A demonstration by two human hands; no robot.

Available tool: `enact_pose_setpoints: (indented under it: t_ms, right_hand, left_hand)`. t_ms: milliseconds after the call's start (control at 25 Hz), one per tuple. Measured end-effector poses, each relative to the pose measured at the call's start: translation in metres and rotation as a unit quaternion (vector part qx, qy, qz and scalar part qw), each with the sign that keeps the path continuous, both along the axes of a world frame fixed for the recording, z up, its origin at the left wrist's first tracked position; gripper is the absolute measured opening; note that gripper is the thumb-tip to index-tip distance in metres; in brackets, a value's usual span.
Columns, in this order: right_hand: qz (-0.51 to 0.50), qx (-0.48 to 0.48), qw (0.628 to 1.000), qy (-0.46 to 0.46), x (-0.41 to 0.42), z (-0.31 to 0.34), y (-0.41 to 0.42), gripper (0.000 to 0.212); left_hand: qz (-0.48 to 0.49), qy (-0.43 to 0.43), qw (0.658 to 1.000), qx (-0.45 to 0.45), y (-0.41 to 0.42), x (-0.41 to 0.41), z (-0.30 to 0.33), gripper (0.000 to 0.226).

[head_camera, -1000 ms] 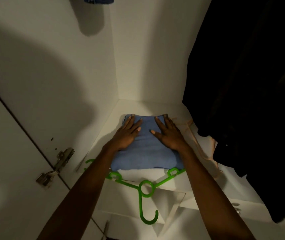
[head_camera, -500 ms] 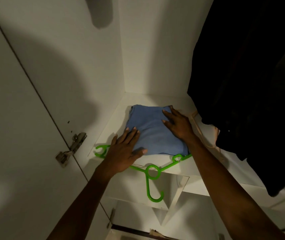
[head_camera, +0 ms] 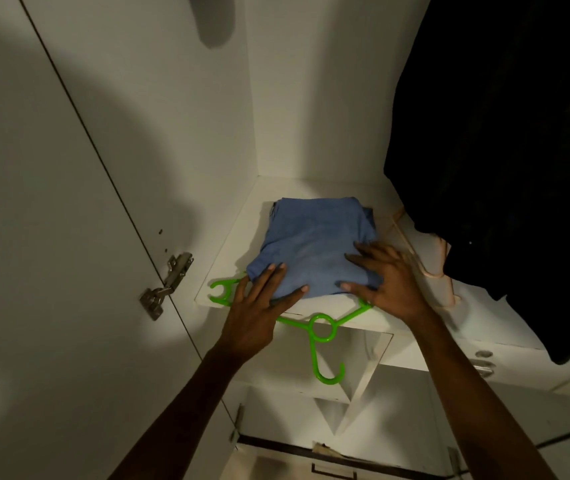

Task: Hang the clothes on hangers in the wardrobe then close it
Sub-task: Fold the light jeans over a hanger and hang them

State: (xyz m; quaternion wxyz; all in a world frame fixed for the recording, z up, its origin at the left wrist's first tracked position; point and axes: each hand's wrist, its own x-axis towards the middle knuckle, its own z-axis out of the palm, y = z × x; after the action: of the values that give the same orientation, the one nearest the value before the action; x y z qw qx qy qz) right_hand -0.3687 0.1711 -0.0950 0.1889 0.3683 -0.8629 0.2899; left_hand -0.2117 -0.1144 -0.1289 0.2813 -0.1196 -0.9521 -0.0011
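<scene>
Resting flat, hands (head_camera: 325, 299) on soft folded blue cloth (head_camera: 314, 247), green plastic hanger (head_camera: 321, 329)

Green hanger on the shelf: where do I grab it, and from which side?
Take the green hanger at its neck ring or hook, coming from the front. That part juts past the shelf edge into open air, so fingers can likely wrap it. Its arms lie flat under the folded blue cloth, with the left hand and right hand resting there, so they are pinned.
</scene>
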Motion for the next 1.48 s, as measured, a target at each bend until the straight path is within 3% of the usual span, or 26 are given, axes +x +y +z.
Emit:
enact_pose_setpoints:
  t_ms: [80,200,400,520,680,840,1000,1160,1320,1360,1480]
  right_hand:
    - [-0.003,0.072,0.997,0.020,0.018,-0.009,0.007,0.083]
    - [-0.018,0.076,0.995,0.055,0.027,-0.010,0.007,0.064]
    - [0.003,0.129,0.991,-0.034,0.024,0.022,-0.005,0.067]
    - [0.042,0.086,0.990,-0.099,0.031,0.021,0.009,0.066]
    - [0.058,-0.005,0.988,-0.140,0.035,0.021,0.028,0.073]
    - [-0.106,-0.087,0.988,-0.068,0.058,0.024,0.027,0.097]
    - [-0.158,-0.268,0.938,-0.154,0.063,0.014,0.015,0.118]
    - [-0.098,-0.306,0.912,-0.254,0.058,0.030,0.013,0.101]
    - [-0.067,-0.399,0.878,-0.256,0.035,0.043,0.006,0.107]
    - [-0.040,-0.394,0.879,-0.266,0.028,0.047,0.004,0.105]
    - [0.012,-0.313,0.895,-0.318,0.003,0.057,0.002,0.103]
  left_hand:
    - [-0.003,0.015,0.999,-0.032,-0.002,-0.001,-0.002,0.090]
    - [0.005,-0.016,1.000,-0.021,-0.009,0.000,0.010,0.087]
    - [0.001,-0.006,0.999,-0.038,-0.017,-0.006,0.008,0.079]
    - [-0.015,0.071,0.996,-0.054,-0.014,-0.011,0.003,0.047]
    - [-0.049,0.097,0.994,-0.029,-0.016,-0.005,0.003,0.043]
    - [-0.105,0.066,0.984,0.131,-0.018,-0.011,0.035,0.038]
    - [-0.146,0.097,0.974,0.146,-0.022,-0.021,0.066,0.030]
    - [-0.036,0.095,0.991,0.088,-0.015,-0.019,0.103,0.045]
    - [-0.154,0.178,0.966,0.110,-0.021,-0.046,0.133,0.031]
    - [-0.167,0.182,0.962,0.116,-0.024,-0.053,0.142,0.029]
    - [-0.069,0.127,0.981,0.131,-0.022,-0.050,0.173,0.028]
